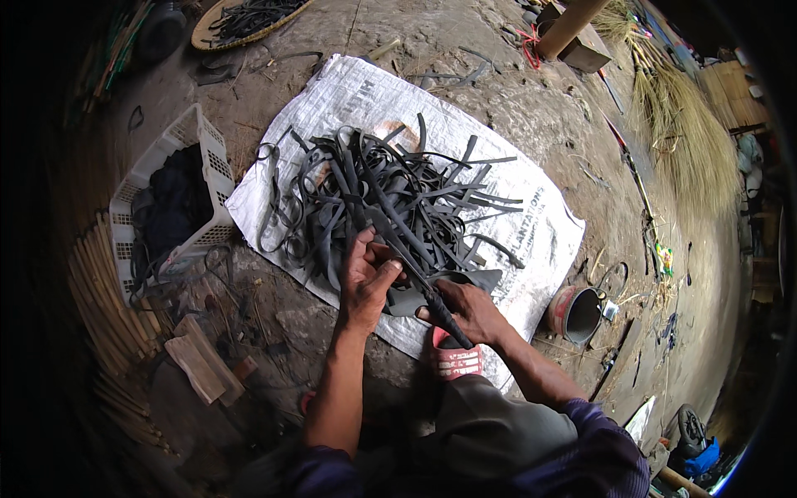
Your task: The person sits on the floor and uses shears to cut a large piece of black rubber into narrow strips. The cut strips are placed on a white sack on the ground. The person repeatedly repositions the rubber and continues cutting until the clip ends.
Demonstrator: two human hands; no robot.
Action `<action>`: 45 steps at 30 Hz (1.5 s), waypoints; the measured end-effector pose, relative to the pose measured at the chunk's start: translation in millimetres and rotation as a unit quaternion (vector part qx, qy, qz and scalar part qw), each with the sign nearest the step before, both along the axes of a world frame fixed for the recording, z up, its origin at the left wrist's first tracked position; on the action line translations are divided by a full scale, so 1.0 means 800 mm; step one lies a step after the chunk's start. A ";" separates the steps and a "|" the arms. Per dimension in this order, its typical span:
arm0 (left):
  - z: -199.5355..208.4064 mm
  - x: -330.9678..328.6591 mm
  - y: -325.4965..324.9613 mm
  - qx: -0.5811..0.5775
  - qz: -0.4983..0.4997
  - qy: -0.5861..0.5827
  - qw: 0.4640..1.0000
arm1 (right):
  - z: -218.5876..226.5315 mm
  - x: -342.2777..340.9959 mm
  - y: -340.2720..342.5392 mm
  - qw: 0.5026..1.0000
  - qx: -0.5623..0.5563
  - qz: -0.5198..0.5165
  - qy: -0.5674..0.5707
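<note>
A long dark knife-like tool (pixel 406 255) with a black wrapped handle (pixel 448 319) slants between my hands, its handle end resting by my foot's pink slide sandal (pixel 458 363). My left hand (pixel 369 278) is closed, thumb and fingers pinched beside the upper part; what lies inside the pinch is partly hidden. My right hand (pixel 471 309) is curled around a flat grey rubber piece (pixel 486 280), close beside the handle. Beyond both hands a tangled pile of black rubber strips (pixel 390 178) lies on a white woven sack (pixel 544 220).
Left of the sack, a white plastic crate (pixel 217 158) holds dark material. Upper left is a woven tray (pixel 202 37) with strips. A bucket (pixel 573 315) lies tipped at the right. Wood pieces (pixel 199 365) lie lower left; dry grass bundles (pixel 685 141) stand far right.
</note>
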State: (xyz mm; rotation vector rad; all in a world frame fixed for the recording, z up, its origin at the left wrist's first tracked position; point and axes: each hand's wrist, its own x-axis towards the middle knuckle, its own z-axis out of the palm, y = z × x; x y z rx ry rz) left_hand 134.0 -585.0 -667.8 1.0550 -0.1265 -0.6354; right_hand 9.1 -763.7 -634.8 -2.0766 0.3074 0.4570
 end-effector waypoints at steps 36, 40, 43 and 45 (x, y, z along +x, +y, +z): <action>0.029 0.003 -0.002 0.026 0.045 -0.005 0.999 | -0.006 0.011 -0.003 0.999 0.000 0.013 -0.052; 0.028 -0.001 -0.001 0.037 0.016 -0.021 0.999 | -0.009 0.017 -0.007 0.997 0.002 0.024 -0.071; 0.027 0.002 0.000 0.031 0.051 -0.008 0.998 | -0.008 0.015 -0.004 0.998 0.020 0.016 -0.049; 0.027 0.005 0.001 0.027 0.066 -0.003 0.997 | -0.007 0.013 -0.001 0.998 0.034 0.008 -0.043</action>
